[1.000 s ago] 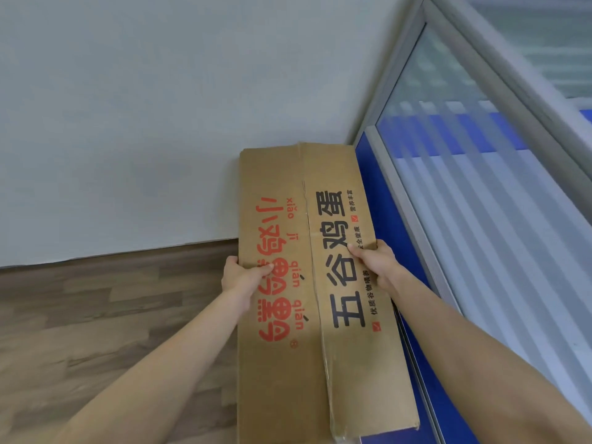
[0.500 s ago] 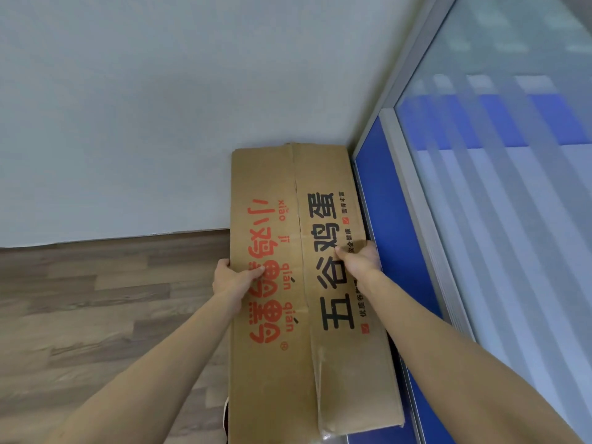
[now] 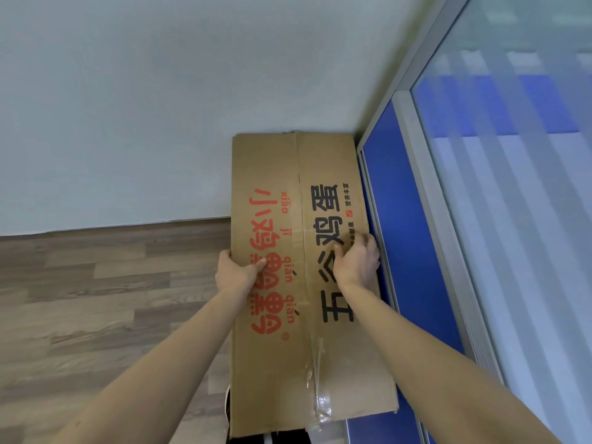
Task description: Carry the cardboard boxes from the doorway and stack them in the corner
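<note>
A long brown cardboard box [image 3: 301, 174] with red and black printed characters fills the corner, its far end against the white wall and its right side along the blue partition. My left hand [image 3: 235, 272] grips the box's left edge, thumb on top. My right hand [image 3: 357, 262] clasps the right edge, fingers tucked between box and partition. Clear tape runs along the seam at the near end. What the box rests on is hidden beneath it.
The white wall [image 3: 144, 107] runs across the back. A blue partition panel [image 3: 413, 251] with a metal frame and frosted glass [image 3: 528, 219] closes the right side. Wood-look flooring [image 3: 96, 299] spreads to the left.
The box has shifted further into the corner, closer to the wall and partition. Both hands stay on its edges, and my view has dropped lower and nearer.
</note>
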